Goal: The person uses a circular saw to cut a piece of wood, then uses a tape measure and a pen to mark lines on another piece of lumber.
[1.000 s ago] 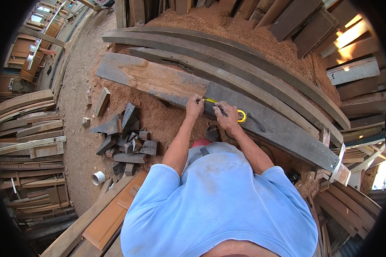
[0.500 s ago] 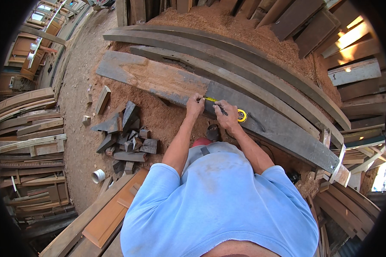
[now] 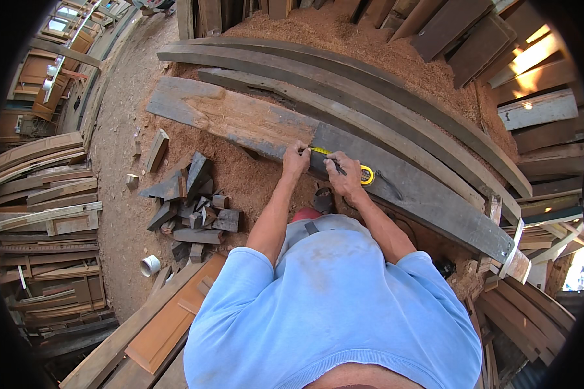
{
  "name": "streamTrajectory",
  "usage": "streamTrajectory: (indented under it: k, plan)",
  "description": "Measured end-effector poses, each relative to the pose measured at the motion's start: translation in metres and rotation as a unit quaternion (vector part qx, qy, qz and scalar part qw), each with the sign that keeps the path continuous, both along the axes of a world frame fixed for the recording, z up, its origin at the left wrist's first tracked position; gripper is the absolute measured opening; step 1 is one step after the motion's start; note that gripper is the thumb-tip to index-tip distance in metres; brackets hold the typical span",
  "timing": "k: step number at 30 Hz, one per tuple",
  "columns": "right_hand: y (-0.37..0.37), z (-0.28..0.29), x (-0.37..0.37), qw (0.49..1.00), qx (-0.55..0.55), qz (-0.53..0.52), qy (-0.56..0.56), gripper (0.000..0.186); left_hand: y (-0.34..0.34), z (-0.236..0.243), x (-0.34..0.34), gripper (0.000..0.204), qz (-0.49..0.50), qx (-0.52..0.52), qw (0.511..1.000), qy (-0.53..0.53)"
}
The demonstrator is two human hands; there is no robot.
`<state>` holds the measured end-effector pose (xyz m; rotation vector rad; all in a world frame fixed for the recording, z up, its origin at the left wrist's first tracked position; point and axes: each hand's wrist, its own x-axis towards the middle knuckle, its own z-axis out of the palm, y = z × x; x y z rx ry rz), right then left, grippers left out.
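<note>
A long grey plank (image 3: pixel 396 172) lies in front of me, its left part covered in brown sawdust. My left hand (image 3: pixel 296 159) is closed on the end of a yellow tape measure blade (image 3: pixel 320 151) at the plank's near edge. A short stretch of blade runs to my right hand (image 3: pixel 346 176), which is closed round a slim dark marking pen (image 3: pixel 338 166). Just right of that hand, the round yellow tape measure case (image 3: pixel 367 175) rests on the plank. A dark strap (image 3: pixel 390 187) trails from it. My fingers partly hide the blade and the pen.
Several long beams (image 3: pixel 344 81) lie beyond the plank, with sawdust (image 3: pixel 292 29) behind them. Offcuts (image 3: pixel 194 207) are heaped to the left, near a white pipe piece (image 3: pixel 150 264). Stacked boards (image 3: pixel 48 227) line the far left; wooden panels (image 3: pixel 169 324) lie at lower left.
</note>
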<state>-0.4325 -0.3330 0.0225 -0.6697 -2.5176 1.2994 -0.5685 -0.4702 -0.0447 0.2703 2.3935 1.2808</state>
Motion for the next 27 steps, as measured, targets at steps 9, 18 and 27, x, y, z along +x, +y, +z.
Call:
streamTrajectory:
  k: [9,18,27]
  plan:
    - [0.0008,-0.0047,0.0003,1.000,-0.012,0.001,-0.017,0.026,0.0007,-0.0006,0.0000,0.020,-0.001,-0.006,1.000,0.013]
    - [-0.0011,0.0005,-0.0004,0.999,-0.002,-0.005,-0.034,0.026,-0.0011,-0.0070,-0.0019,0.020,-0.006,-0.004,1.000,0.013]
    - [0.0014,-0.0026,-0.0009,0.999,0.001,0.010,-0.036,0.026,-0.0008,0.0022,-0.0002,0.018,-0.005,0.001,1.000,0.003]
